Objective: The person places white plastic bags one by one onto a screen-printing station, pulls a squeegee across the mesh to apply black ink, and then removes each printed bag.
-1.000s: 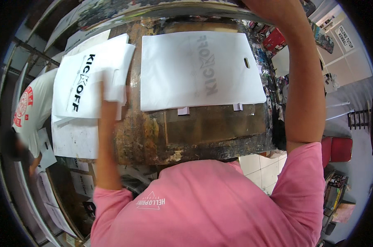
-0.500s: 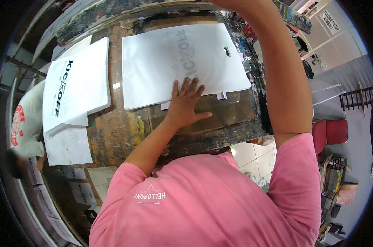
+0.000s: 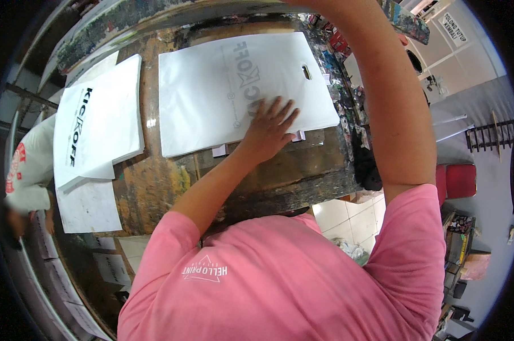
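Workshop: pale walls, red chair [image 3: 460,181] and cluttered shelving [image 3: 461,236] off past the right edge of the tabletop [image 3: 149,196], tiled floor [image 3: 331,215] below the near edge, co-worker [image 3: 35,162] in a pale shirt beyond the left edge

Left hand [image 3: 270,128]: palm down, fingers spread wide, over the near side of the white bag [image 3: 197,96], seemingly touching, nothing in grasp

Right hand: out of view past the top, only the forearm [image 3: 390,85] showing; cannot tell how open or what in hold

White bag: flat, toward the tabletop's right edge, handle slot facing that edge, faint grey lettering across

Smoothing: probably best with light, even pressure from flat fingers, stroking ripples outward, without dragging the bag askew

Pale tabs [image 3: 219,150]: two along the bag's near side; likely worth keeping that side square to both

Printed stack [image 3: 106,108]: by the tabletop's left edge, black-lettered, apart from the bag, with bare stained wood between

Tabletop: dark, paint-marked, with a paint-crusted board [image 3: 126,34] along the far edge
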